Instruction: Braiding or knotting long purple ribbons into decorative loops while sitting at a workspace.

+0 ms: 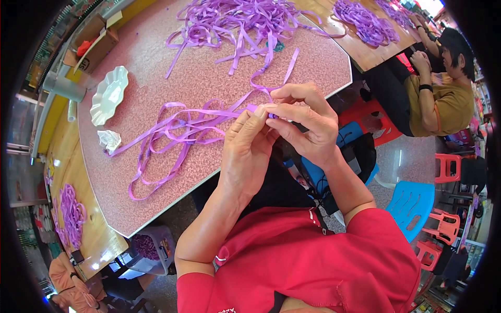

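My left hand (244,151) and my right hand (315,125) meet above the table's near edge. Thumb and fingers of each are pinched on a purple ribbon (251,108). A small dark purple bit of it shows between the fingertips; its exact form is hidden. From my hands the ribbon trails leftward over the pink speckled table (109,182) in loose loops. Another strand runs up toward a large tangled pile of purple ribbons (245,23) at the far side.
At the left are a white scalloped dish (110,96), crumpled white wrapping (109,141) and a cardboard box (94,44). A person (443,94) sits at the right near more ribbons (365,23). A blue stool (412,206) stands on the floor; a bin (156,250) is below the table.
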`<state>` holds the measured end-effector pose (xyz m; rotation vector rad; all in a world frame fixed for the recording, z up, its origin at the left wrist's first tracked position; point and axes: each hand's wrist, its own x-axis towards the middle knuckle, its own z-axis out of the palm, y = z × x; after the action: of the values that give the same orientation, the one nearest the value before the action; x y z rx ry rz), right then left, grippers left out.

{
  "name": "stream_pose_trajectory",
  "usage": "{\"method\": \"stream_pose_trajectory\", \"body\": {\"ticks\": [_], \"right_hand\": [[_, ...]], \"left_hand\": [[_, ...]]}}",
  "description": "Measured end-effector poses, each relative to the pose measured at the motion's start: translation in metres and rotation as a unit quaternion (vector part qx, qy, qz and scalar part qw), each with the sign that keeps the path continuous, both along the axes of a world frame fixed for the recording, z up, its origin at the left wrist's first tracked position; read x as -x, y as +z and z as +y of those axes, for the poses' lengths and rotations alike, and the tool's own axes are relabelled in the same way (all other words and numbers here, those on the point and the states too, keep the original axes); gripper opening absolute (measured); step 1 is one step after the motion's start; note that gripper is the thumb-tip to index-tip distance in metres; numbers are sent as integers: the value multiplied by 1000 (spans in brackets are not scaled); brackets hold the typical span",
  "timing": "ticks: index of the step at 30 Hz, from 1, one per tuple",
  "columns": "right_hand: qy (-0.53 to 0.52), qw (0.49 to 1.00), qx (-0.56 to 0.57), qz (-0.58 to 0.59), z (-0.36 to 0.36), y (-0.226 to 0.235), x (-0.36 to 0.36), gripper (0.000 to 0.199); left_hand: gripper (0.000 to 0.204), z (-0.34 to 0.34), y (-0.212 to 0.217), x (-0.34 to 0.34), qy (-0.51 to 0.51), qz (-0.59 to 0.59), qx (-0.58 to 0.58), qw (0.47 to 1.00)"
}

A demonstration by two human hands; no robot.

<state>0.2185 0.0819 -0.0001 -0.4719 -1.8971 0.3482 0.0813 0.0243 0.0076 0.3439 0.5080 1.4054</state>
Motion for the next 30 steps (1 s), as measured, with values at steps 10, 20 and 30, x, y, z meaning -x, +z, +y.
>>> {"method": "stream_pose_trajectory", "body": {"ticks": [10, 20, 30], "right_hand": [[-51, 998, 4, 48, -6, -1, 1, 28], [174, 921, 215, 275, -9, -6, -53, 26], [255, 787, 375, 418, 24, -12, -123, 28]], "left_hand": [[31, 7, -12, -2, -13, -63, -13, 998], [25, 29, -2, 44, 67, -185, -22, 980], [25, 16, -4, 130, 221, -110, -4, 969]]}}
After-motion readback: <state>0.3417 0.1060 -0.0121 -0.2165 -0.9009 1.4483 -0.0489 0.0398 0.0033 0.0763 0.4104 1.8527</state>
